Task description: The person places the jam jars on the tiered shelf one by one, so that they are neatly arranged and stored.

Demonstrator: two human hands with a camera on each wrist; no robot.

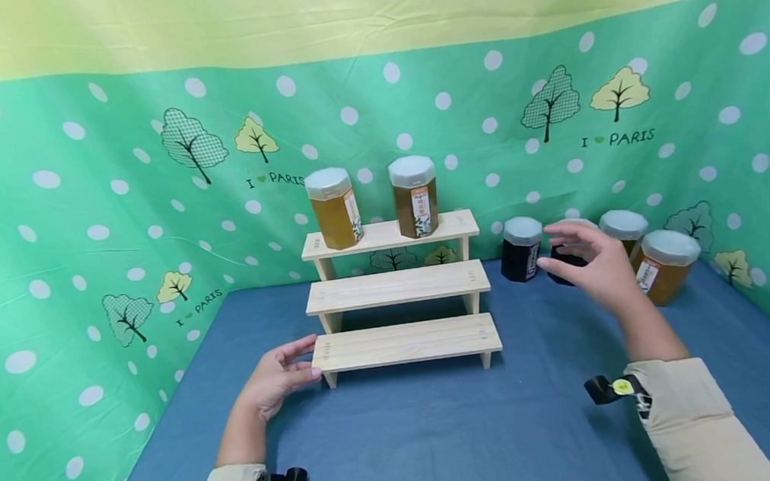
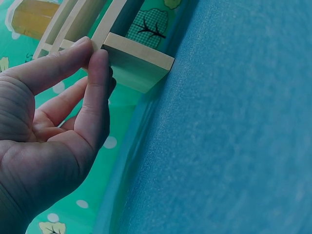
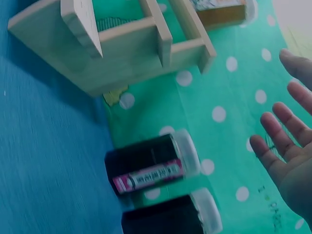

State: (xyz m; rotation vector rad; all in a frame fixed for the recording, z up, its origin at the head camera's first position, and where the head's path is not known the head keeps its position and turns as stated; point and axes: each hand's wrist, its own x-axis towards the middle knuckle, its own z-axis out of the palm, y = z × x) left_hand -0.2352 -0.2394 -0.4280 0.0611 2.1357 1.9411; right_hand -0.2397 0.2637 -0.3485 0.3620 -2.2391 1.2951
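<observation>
A three-tier wooden display stand (image 1: 404, 344) stands on the blue cloth. My left hand (image 1: 279, 377) pinches the left end of its lowest board; the left wrist view shows this hand (image 2: 63, 122) with thumb and fingertip at the board's corner. Two honey jars with white lids, an amber one (image 1: 334, 210) and a browner one (image 1: 414, 200), sit on the top board. My right hand (image 1: 589, 261), fingers spread, is over a dark jar that it partly hides. Left of that hand is another dark jar (image 1: 522, 251). In the right wrist view, the right hand (image 3: 292, 136) holds nothing.
Two more amber jars, one behind (image 1: 624, 229) and one in front (image 1: 665, 265), stand right of my right hand. A green dotted cloth (image 1: 415, 115) hangs behind the table (image 1: 409, 437) and along its sides.
</observation>
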